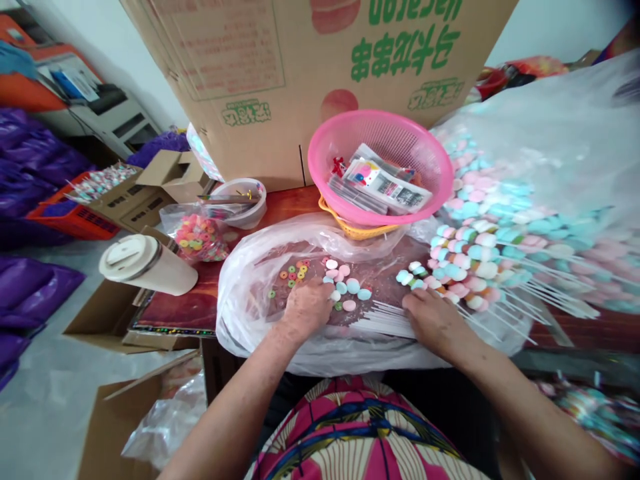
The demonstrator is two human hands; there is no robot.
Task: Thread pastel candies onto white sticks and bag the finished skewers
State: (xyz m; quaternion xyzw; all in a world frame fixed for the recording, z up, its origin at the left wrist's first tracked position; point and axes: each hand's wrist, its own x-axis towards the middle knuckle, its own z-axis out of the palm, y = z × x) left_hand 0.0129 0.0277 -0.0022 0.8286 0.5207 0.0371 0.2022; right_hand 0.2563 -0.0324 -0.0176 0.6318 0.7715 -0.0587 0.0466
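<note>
My left hand [306, 305] rests knuckles-up on a clear plastic sheet [240, 293], fingers curled among loose round pastel candies [347, 288] and small ring candies [294, 272]; what its fingers pinch is hidden. My right hand [431, 319] lies over a bundle of thin white sticks [385, 320], fingers bent down onto them, just below a short row of pink and blue candies [407, 275]. To the right lies a big pile of finished candy skewers [505, 233] on plastic.
A pink basket [325, 160] with packets sits on a yellow basket in front of a large cardboard box [260, 80]. At left are a bag of ring candies [200, 237], a clear bowl [247, 203], a lidded cup [145, 263] and open cartons.
</note>
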